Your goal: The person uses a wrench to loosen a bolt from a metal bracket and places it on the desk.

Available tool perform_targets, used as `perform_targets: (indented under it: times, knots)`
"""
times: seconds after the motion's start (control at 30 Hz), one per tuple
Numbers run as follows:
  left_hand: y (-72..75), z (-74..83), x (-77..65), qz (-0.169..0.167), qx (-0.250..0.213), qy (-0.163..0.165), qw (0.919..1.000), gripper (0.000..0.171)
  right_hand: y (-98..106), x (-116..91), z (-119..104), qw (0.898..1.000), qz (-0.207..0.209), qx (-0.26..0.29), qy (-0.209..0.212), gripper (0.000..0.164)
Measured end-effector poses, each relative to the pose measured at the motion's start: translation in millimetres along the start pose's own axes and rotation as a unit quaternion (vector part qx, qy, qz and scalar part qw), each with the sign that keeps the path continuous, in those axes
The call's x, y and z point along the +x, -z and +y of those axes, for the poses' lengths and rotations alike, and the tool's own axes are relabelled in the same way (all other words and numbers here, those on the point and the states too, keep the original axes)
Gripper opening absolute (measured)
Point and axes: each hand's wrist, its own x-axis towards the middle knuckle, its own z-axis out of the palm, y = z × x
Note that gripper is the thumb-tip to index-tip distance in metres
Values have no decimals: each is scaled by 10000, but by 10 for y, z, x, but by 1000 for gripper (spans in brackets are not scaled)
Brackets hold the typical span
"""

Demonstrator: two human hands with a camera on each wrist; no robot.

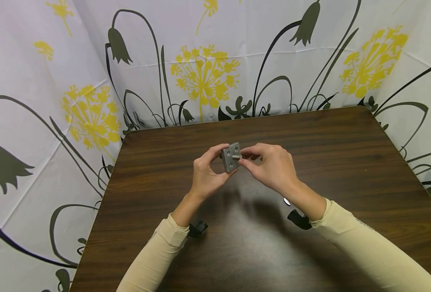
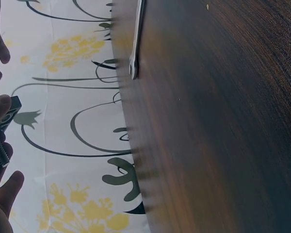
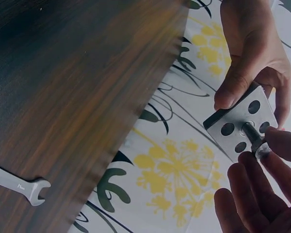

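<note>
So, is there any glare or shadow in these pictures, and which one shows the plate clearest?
Head view: pale glare on the table near the bottom, dark soft-edged shadows just above it; right wrist view: table dark toward the upper left, but the plate and its holes clearest; left wrist view: dim, the plate dark and only partly visible by the left edge.

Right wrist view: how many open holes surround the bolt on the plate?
4, around the bolt on the metal plate: top hole, left hole, right hole and bottom hole. Any on faces turned away are hidden.
</note>
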Motion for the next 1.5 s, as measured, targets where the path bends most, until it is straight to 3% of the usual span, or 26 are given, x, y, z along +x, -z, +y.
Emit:
perform_targets:
  times: [0.3, 0.57, 0.87, 1.1, 1.5]
  knots:
    - [9, 6, 9, -22, -28, 45, 10000, 64, -13, -7, 8, 9992, 76, 12, 404, 22]
    - [6, 1, -3, 28, 87, 79, 9999, 65, -13, -3, 9, 9989, 89, -124, 435, 25]
    - [6, 3, 1, 104, 98, 30, 9999, 64, 12, 6, -23, 9997, 103, -82, -204, 29]
    - [6, 4, -3, 73, 107, 47, 9999, 64, 5, 24, -34, 9966, -175, -30, -799, 31]
    - [10, -9, 4, 88, 124, 34, 9999, 63, 12, 39, -42, 9971, -271, 230, -676, 23]
